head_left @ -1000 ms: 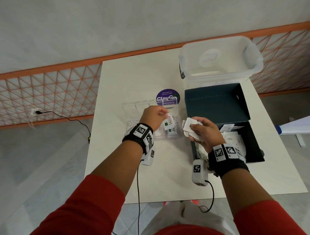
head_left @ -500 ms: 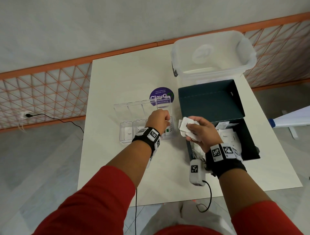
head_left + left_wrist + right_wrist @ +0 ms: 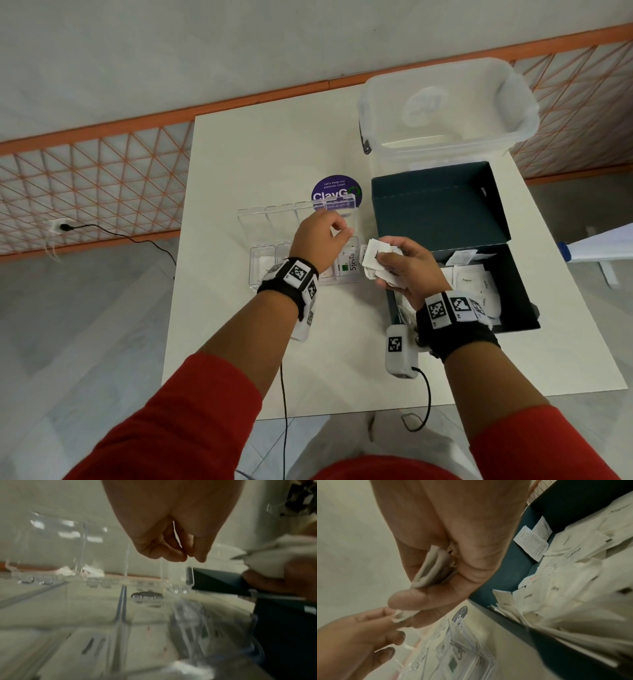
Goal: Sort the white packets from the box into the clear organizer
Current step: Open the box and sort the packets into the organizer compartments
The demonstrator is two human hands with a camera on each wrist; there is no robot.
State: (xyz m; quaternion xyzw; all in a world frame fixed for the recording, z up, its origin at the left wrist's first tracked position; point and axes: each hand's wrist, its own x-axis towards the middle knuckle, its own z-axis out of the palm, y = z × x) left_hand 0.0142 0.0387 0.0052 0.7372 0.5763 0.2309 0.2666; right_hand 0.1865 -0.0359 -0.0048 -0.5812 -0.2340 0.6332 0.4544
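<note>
Sorting under way, most packets left in the box (image 3: 507, 274).
I see a few in the organizer (image 3: 346, 270); right hand (image 3: 407, 270) grips a packet stack (image 3: 375, 255), left hand (image 3: 322, 236) loose, empty, reaching for it.

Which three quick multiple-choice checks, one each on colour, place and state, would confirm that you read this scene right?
1. The box is:
A red
B dark teal
C yellow

2. The Stevia packet lies:
A in the box
B under the box
C in the organizer

3. The right hand:
A grips packets
B lies flat and holds nothing
C grips the organizer

Key:
1 B, the lid and walls show dark teal in the head view.
2 C, its green mark and lettering sit behind the clear wall at the organizer's right end.
3 A, its fingers curl round a bunch of white packets in both the head and right wrist views.
</note>
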